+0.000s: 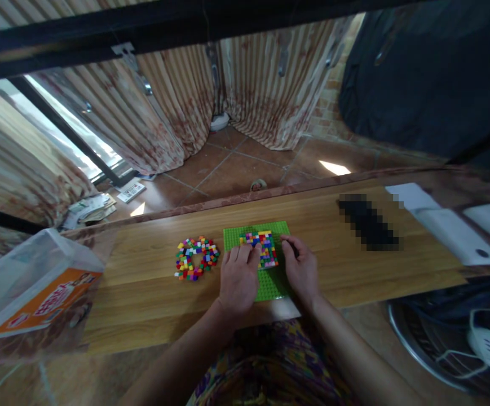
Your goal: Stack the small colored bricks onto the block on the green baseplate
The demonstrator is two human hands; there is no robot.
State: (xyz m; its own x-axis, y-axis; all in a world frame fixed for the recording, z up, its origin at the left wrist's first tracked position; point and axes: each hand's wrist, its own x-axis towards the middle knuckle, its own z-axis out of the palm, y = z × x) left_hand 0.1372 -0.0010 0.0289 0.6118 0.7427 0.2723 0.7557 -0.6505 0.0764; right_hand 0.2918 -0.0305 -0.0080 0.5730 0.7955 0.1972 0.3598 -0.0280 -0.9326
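A green studded baseplate (275,287) lies on the wooden table, with a square patch of small multicoloured toy bricks (269,254) built on it. My left hand (239,276) rests over the plate's left side, its fingers extended and its thumb over the patch, hiding part of the bricks. At the plate's right edge is my right hand (303,270), with its fingers curled in and thumb close to the index finger. Whatever those fingertips may hold is too small to make out. Left of the plate, loose bricks (208,256) form a rough ring.
A pixelated black object (367,223) lies to the right on the table (143,282). White objects (460,234) sit at its right end. A plastic bag with an orange label (45,301) stands at the left. Dark metal bars (164,34) and striped curtains (177,101) are beyond.
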